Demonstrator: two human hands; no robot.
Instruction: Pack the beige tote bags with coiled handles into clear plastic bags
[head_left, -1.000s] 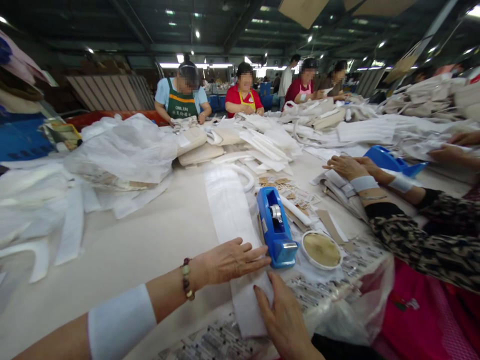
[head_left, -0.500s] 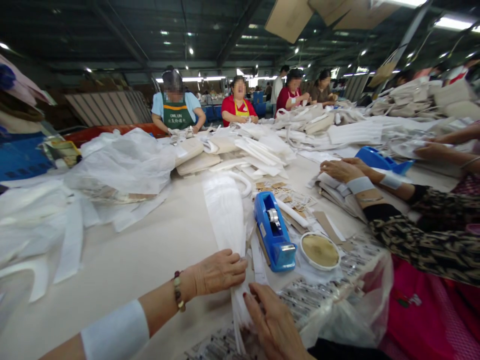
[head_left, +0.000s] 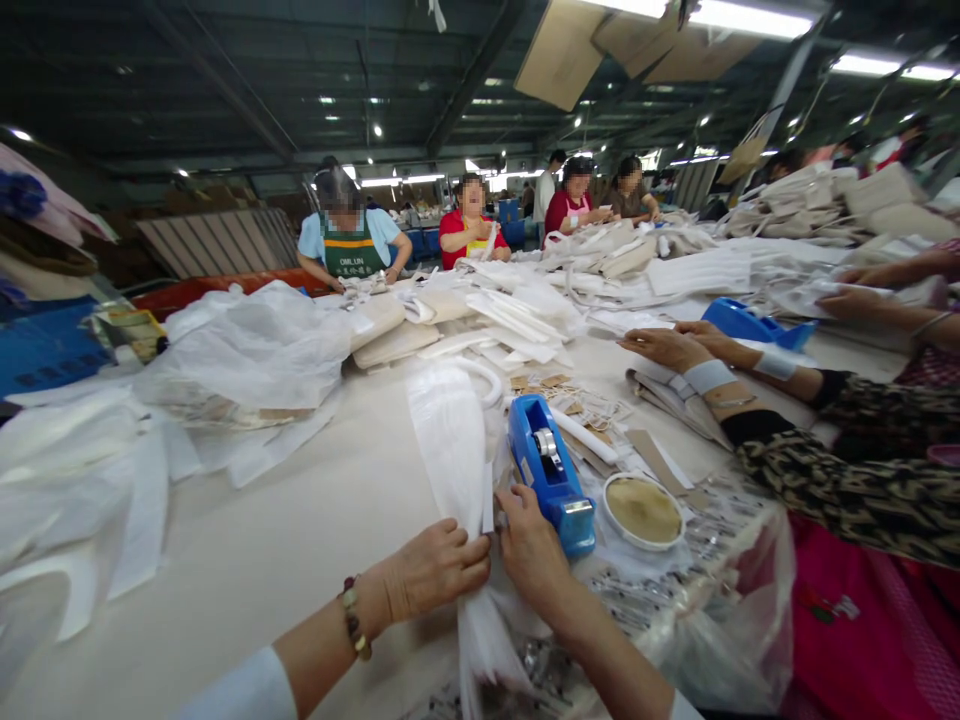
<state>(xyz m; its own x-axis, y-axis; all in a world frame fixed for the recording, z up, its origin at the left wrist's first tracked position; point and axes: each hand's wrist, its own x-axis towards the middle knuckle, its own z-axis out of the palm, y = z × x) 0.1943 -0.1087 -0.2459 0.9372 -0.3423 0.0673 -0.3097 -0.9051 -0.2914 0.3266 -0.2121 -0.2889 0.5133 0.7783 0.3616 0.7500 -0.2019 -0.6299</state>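
Observation:
A gathered bundle of thin white plastic sheeting [head_left: 451, 440] lies lengthwise on the table, fanned at the far end and narrow near me. My left hand [head_left: 439, 568], with a beaded bracelet at the wrist, is closed around its narrow part. My right hand [head_left: 531, 545] is just right of the bundle, fingers curled; what they pinch, if anything, is hidden. A small white strip [head_left: 488, 497] stands between the bundle and my right fingertips. Beside that hand sits a blue tape dispenser [head_left: 546, 465], with a shallow round tub [head_left: 643, 510] of tan material to its right.
Left lies a heap of translucent white plastic [head_left: 255, 345]; folded beige and white pieces [head_left: 405, 335] pile up ahead. Small tags [head_left: 585, 400] lie behind the dispenser. At right, a co-worker's hands [head_left: 667, 350] rest on folded fabric. Several people work across the table.
My right hand has moved forward, from near the bundle's lower end to beside the dispenser. My left hand keeps its hold. The bundle's near end is now more spread.

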